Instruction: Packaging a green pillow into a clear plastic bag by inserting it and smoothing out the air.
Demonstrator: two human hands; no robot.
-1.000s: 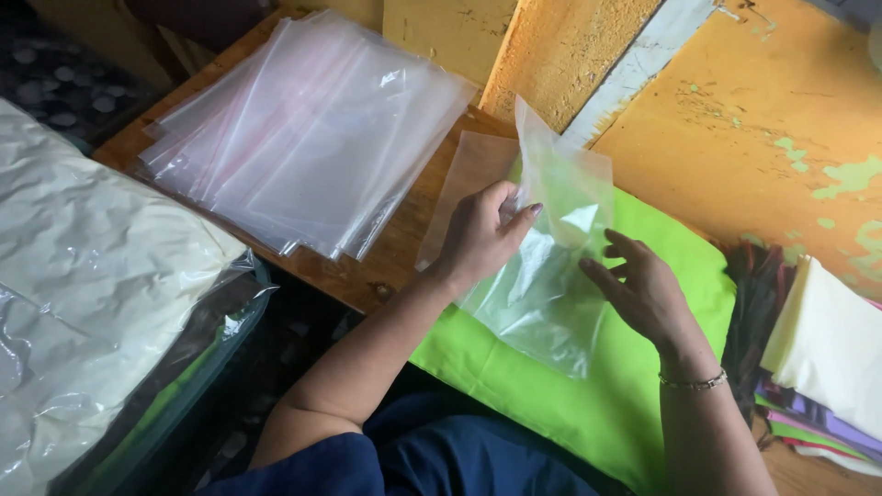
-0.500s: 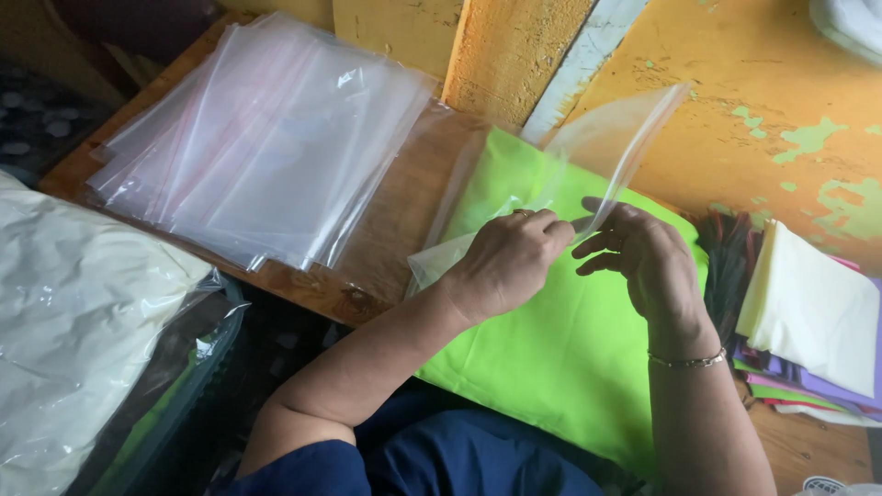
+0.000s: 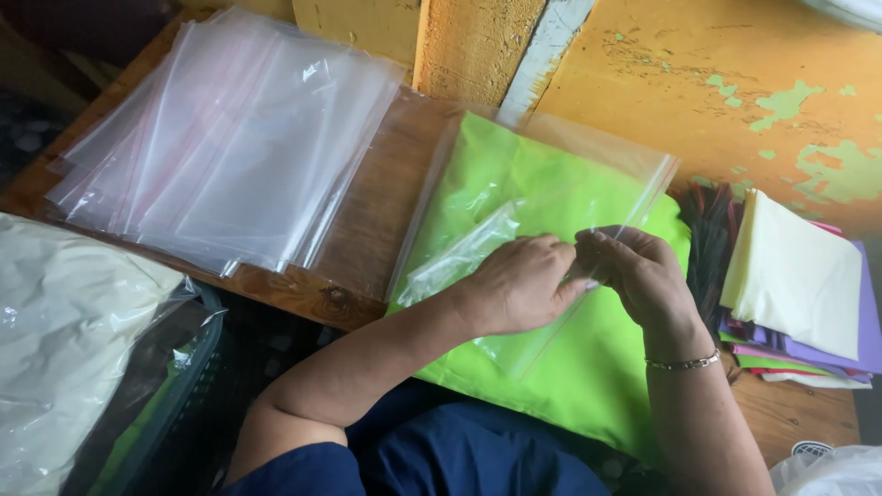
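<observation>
Between the fingertips of both hands, a clear zip-top plastic bag (image 3: 551, 184) is pinched along its near edge: the left hand (image 3: 519, 285) and the right hand (image 3: 643, 276) meet almost knuckle to knuckle, fingers curled narrow on the film. That bag is thin, glossy and see-through, lying spread over a folded lime-green cloth (image 3: 570, 367), whose colour shows through it. Green cloth and bag rest on a worn wooden table (image 3: 367, 248) set against a flaking yellow-orange wall (image 3: 735, 73). One loose stack of clear bags (image 3: 230, 138) lies to the left, too many to count. One pile of folded cloths (image 3: 799, 294), cream on top, sits to the right. A large bagged white bundle (image 3: 73, 340) fills the lower left.
</observation>
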